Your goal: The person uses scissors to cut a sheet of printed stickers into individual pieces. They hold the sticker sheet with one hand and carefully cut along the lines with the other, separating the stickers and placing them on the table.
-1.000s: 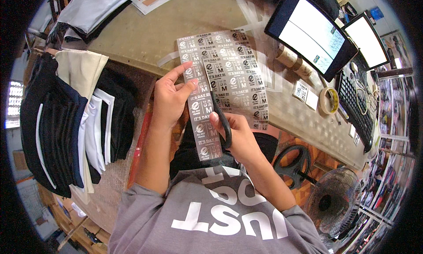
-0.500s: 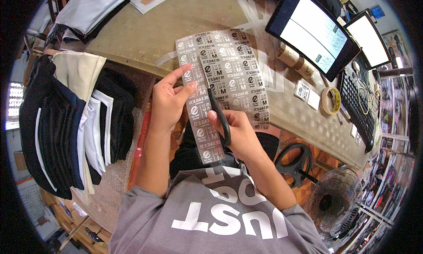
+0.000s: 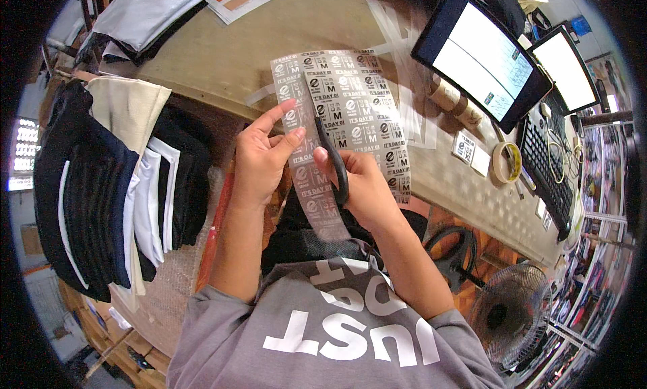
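a cut is judged partly complete in the printed sheet (image 3: 364, 129), held across the near edge of the desk (image 3: 222, 58). the lower length of the left strip (image 3: 311, 187) hangs separated; the part beyond the scissors (image 3: 342, 176) appears uncut. the strip is pinched by the left hand (image 3: 261, 163); the scissors are gripped by the right hand (image 3: 367, 187).
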Demonstrator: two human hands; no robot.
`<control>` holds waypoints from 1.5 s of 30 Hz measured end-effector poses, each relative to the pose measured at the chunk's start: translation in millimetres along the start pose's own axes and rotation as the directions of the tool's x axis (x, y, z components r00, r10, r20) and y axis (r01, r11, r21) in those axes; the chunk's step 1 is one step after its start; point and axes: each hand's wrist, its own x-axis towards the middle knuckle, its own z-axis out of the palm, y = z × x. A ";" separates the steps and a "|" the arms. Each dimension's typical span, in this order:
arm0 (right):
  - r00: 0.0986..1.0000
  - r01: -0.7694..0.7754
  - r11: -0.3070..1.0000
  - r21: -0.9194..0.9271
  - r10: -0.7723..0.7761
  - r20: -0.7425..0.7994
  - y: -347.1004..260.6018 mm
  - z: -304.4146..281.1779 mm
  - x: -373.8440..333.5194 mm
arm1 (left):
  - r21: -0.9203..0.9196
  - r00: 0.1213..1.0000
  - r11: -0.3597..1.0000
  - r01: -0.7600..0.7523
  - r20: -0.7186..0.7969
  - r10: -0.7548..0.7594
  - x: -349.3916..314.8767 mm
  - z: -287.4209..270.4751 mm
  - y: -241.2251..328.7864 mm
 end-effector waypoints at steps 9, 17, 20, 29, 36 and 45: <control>0.999 0.029 0.999 -0.036 -0.030 -0.017 -18.6 3.7 12.3 | 0.049 1.000 0.999 -0.020 0.012 0.020 0.8 -1.3 7.1; 0.999 0.029 0.992 -0.122 -0.034 -0.034 -28.0 3.3 27.3 | 0.076 1.000 0.997 0.002 -0.003 -0.001 6.1 -0.4 6.7; 0.998 0.070 0.996 -0.061 -0.070 -0.001 -24.3 1.7 38.7 | 0.077 1.000 0.997 0.006 -0.001 -0.006 8.0 -1.2 8.8; 1.000 0.023 0.996 -0.087 -0.022 0.013 -44.1 5.7 48.0 | 0.457 0.992 0.886 -0.083 -0.047 0.117 15.9 -5.9 6.6; 0.999 -0.039 0.999 0.026 0.038 0.033 -50.0 8.6 57.9 | 0.562 0.961 0.799 -0.212 -0.028 0.274 21.1 -3.5 7.7; 0.997 0.082 0.991 -0.110 -0.080 0.023 -86.2 9.1 110.5 | 0.406 0.965 0.887 -0.219 -0.046 0.259 79.2 -15.2 9.4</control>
